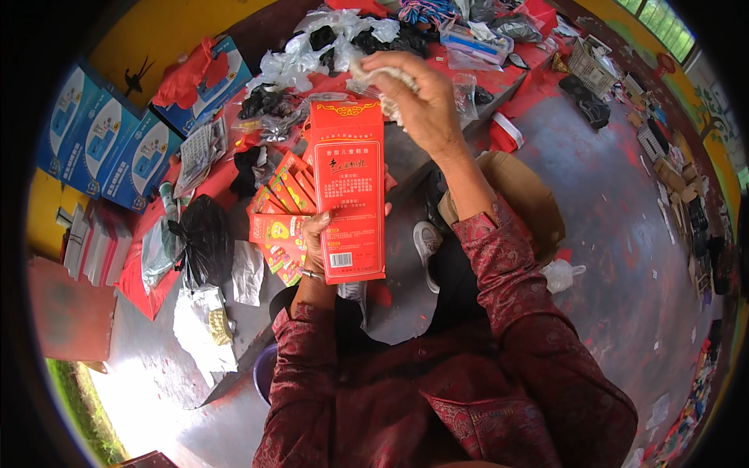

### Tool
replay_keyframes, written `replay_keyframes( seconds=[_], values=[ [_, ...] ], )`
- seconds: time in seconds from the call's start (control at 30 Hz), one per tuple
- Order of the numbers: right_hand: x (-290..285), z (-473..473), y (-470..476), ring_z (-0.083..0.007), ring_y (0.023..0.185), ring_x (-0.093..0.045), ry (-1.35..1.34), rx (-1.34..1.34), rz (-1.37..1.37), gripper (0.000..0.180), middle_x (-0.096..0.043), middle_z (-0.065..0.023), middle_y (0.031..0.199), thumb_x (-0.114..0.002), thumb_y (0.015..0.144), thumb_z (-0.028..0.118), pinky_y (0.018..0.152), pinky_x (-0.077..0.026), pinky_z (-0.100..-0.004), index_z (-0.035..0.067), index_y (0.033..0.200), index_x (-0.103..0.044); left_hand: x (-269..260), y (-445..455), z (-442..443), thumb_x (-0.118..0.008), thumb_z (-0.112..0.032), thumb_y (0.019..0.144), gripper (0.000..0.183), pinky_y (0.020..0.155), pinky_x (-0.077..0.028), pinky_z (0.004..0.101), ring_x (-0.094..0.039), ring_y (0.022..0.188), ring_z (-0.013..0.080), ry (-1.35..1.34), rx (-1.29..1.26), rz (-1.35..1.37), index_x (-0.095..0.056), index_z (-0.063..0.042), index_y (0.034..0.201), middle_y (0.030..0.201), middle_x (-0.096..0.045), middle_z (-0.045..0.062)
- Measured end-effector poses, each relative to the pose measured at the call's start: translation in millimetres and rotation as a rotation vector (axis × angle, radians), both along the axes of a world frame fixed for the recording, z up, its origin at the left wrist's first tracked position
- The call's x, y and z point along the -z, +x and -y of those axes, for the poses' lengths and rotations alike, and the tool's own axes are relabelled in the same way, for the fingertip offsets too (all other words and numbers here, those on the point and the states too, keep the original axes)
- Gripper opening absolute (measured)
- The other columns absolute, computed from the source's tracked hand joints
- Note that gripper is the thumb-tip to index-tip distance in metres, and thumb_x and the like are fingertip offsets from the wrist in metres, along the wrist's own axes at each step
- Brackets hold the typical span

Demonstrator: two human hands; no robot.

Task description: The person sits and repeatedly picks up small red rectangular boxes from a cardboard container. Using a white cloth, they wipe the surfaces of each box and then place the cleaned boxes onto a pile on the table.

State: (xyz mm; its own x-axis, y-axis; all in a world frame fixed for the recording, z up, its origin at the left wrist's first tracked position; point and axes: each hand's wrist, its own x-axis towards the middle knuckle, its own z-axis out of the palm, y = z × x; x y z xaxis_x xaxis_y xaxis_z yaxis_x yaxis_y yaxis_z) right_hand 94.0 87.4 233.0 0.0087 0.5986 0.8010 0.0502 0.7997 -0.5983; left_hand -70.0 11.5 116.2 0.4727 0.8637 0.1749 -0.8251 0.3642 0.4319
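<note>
My left hand grips a tall, flat red printed carton, held upright with its written back and barcode towards me. Above its top right corner, my right hand pinches a crumpled whitish cloth. The cloth is close to the carton's upper edge; whether they touch I cannot tell. Behind the carton, to the left, several red and orange printed packets lie fanned out, partly hidden by the carton and my left hand.
White and black plastic bags heap at the back beside a clear plastic box. Blue printed cartons lean at the left wall. A black bag lies left, and a cardboard box is on the floor at right.
</note>
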Motion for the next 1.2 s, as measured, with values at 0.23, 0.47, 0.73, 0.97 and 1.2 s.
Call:
replay_keyframes(
  seconds=[0.23,0.47,0.73,0.97,1.2],
  values=[
    [48.1,7.9,-23.3,-0.0230,0.093,-0.058,0.085,0.067,0.521,0.010,-0.064,-0.0072,0.090,-0.057,0.080,0.010,0.080,-0.045,-0.0324,0.005,0.088,-0.061,33.1,-28.0,-5.6,-0.057,-0.021,0.077,0.057,0.092,-0.041,0.0504,-0.049,0.110,0.0358,-0.197,0.097,0.074,-0.038,0.002,0.125,0.121,-0.048,0.023],
    [60.5,55.7,-9.8,-0.0140,0.075,-0.059,-0.506,-0.455,0.304,0.010,-0.063,-0.0057,0.085,-0.056,0.082,0.007,0.070,-0.047,-0.0253,0.001,0.087,-0.061,2.0,-12.9,-24.9,-0.043,-0.045,0.088,0.062,0.096,-0.037,0.0485,-0.044,0.116,0.0346,-0.065,-0.009,0.234,-0.031,-0.002,0.131,0.129,-0.041,0.020],
    [97.5,72.3,-57.5,-0.0226,0.091,-0.058,0.044,-0.111,0.567,0.018,-0.063,-0.0056,0.091,-0.059,0.076,0.013,0.080,-0.045,-0.0359,0.009,0.094,-0.062,-5.1,-7.5,-28.0,-0.044,-0.052,0.085,0.070,0.094,-0.038,0.0506,-0.040,0.119,0.0340,0.003,-0.197,0.150,-0.031,-0.001,0.131,0.130,-0.039,0.019],
    [95.0,90.1,-14.6,-0.0158,0.078,-0.061,-0.129,-0.367,0.581,0.013,-0.063,-0.0066,0.087,-0.057,0.080,0.009,0.071,-0.049,-0.0293,0.004,0.092,-0.061,-11.5,-18.9,-29.2,-0.049,-0.048,0.084,0.070,0.091,-0.039,0.0547,-0.044,0.113,0.0397,0.036,-0.273,0.094,-0.029,-0.001,0.132,0.128,-0.040,0.022],
    [53.7,64.6,-5.2,-0.0057,0.071,-0.054,-0.482,-0.261,-0.302,0.012,-0.059,-0.0025,0.085,-0.054,0.085,0.013,0.064,-0.046,-0.0206,0.003,0.090,-0.058,8.3,-18.5,-33.3,-0.047,-0.039,0.088,0.060,0.095,-0.039,0.0504,-0.043,0.117,0.0363,-0.167,-0.286,0.005,-0.030,-0.001,0.132,0.129,-0.041,0.022]
  ],
)
